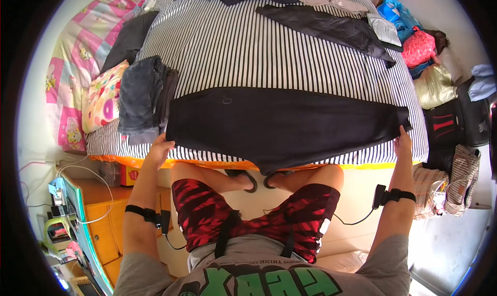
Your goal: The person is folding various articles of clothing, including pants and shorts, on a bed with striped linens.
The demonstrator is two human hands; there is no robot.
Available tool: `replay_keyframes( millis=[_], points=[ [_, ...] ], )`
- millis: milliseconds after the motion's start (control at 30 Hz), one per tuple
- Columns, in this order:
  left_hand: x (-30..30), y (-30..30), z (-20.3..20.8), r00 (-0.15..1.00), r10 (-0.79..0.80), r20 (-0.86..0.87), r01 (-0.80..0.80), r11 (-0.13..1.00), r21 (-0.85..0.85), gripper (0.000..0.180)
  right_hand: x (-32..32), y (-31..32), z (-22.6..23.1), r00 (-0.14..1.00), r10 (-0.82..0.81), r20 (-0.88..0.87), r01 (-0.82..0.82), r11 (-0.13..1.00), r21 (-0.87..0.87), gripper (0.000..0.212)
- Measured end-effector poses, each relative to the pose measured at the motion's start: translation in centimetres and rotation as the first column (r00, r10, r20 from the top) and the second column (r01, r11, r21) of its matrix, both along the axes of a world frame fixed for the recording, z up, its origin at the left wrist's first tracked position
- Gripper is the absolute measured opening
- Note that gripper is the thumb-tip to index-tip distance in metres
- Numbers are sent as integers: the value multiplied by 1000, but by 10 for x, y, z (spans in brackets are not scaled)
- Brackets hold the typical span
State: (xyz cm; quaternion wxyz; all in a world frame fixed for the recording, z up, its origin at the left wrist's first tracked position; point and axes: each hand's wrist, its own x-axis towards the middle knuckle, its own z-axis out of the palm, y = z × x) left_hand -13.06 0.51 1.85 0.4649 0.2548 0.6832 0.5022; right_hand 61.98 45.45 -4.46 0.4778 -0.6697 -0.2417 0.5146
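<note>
Your left hand [159, 147] pinches the near-left edge of the black garment [279, 124]; right hand [403, 141] grips its far-right end. Long axis runs hand to hand, flat on the striped bed [248, 47]. Folded grey clothes [142, 97] lie just beyond your left hand.

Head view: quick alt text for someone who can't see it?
Both hands, left hand and right hand, grip opposite ends of a black garment spread flat across a striped bed. A pile of folded dark clothes lies beside the left hand.

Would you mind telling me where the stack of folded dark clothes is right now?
The stack of folded dark clothes lies on the striped bed's left side, between the flowered pillow and the black garment, just above the left hand.
</note>
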Motion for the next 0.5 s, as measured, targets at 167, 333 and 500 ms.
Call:
replay_keyframes(
  millis=[167,333,500],
  points=[
    [-15,3,5,970,71,235,-113,978,173,37,28,27,-11,984,-172,-34,176,967,182,30],
    [-23,-2,-17,988,-55,-146,-28,858,-513,33,20,14,-34,962,-264,-63,262,964,-43,40],
    [2,-6,-22,993,96,-65,-110,961,-254,28,24,4,-36,982,-109,-154,117,992,44,43]
  ],
)
